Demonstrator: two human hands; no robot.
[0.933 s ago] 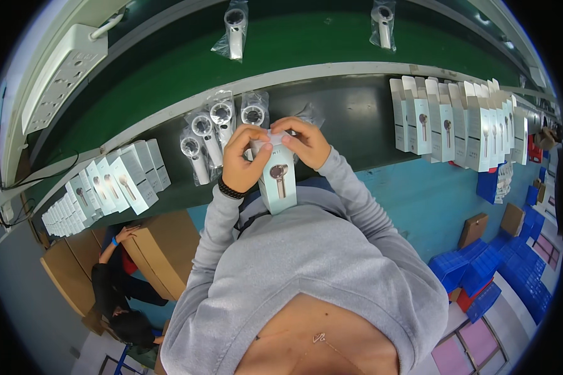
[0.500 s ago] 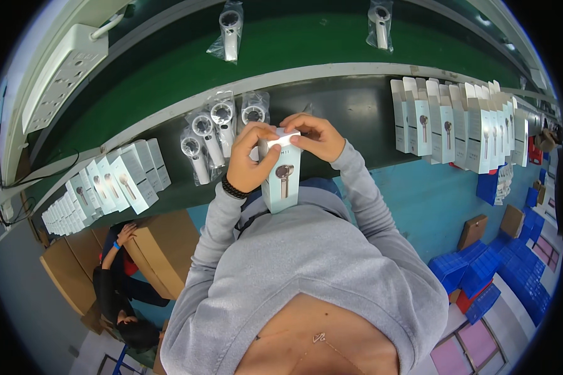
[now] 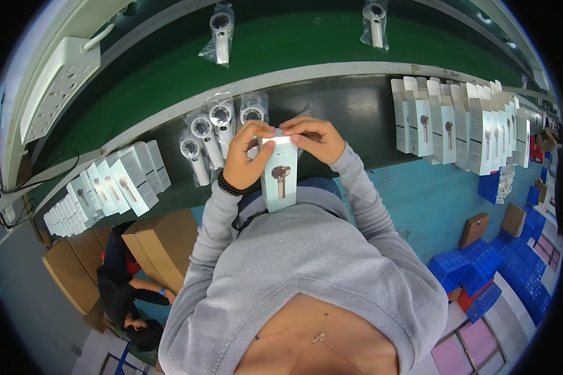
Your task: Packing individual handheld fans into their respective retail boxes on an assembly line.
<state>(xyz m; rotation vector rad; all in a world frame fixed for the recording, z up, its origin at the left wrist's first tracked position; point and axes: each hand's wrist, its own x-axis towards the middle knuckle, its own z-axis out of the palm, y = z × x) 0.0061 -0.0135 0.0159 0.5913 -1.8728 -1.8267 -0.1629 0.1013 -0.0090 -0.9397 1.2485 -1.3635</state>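
Note:
A tall pale-blue carton (image 3: 279, 178), printed with a handheld device that has a round head, stands upright against my waist at the table's near edge. My left hand (image 3: 247, 156) is closed around its upper left side, thumb on the front face and fingers over the top. At the top right edge, my right hand (image 3: 316, 139) has its fingers and thumb pinched on the carton's lid. The fingers partly cover the lid. Just beyond my left hand lie several white devices with round heads (image 3: 201, 127), each in a clear plastic bag.
On the left stands a row of similar cartons (image 3: 126, 184); on the right, a row of cartons with raised flaps (image 3: 444, 122). Two bagged devices (image 3: 221, 37) lie on the green belt (image 3: 294, 40). Behind left, a person (image 3: 122, 287) bends by brown cardboard boxes (image 3: 162, 247). Blue crates (image 3: 475, 265) are stacked right.
Both hands have pressed the carton's lid flatter, and the carton has shifted slightly left. The bagged devices on the belt have moved a little left. The other person's arm has come lower.

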